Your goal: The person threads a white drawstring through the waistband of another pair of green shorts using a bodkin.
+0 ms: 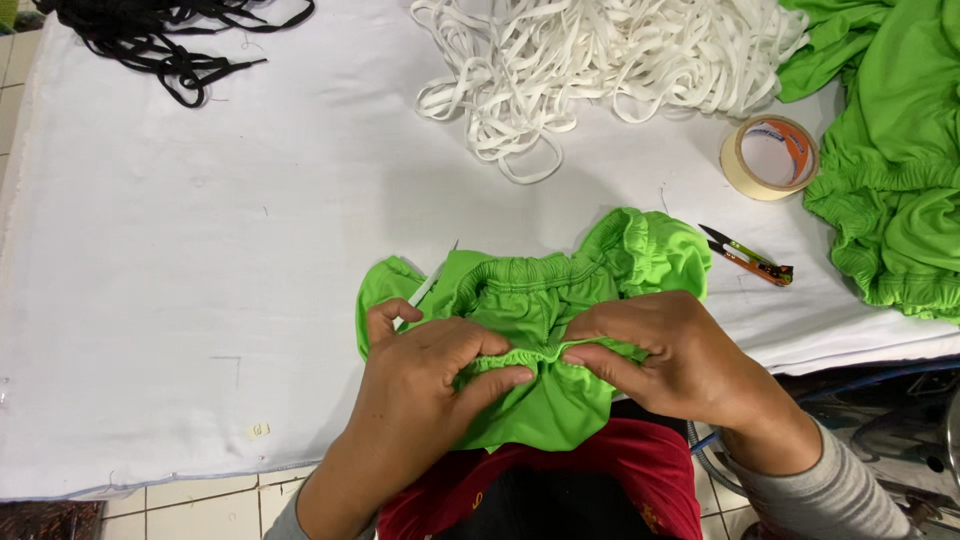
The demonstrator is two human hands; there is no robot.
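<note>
Green shorts [545,320] bunch at the table [200,300] edge — left hand [425,385] and right hand [665,350] pinch the waistband, fingers clamped; bare white cloth lies leftward.

Green garment [540,300] under both hands: thin knit cloth, smooth, slight sheen, gathered and puckered at the elastic waistband. Green pile [890,150] far right: same cloth, same sheen. Table cover [200,250]: white woven cloth, matt, a few specks. White bands [600,60] far centre: flat woven elastic, matt. Black cords [170,35] far left: matt textile. Tape roll [768,157]: cream paper tape, matt, card core. Snips [748,256]: dark metal blades, glossy plastic handle.
</note>
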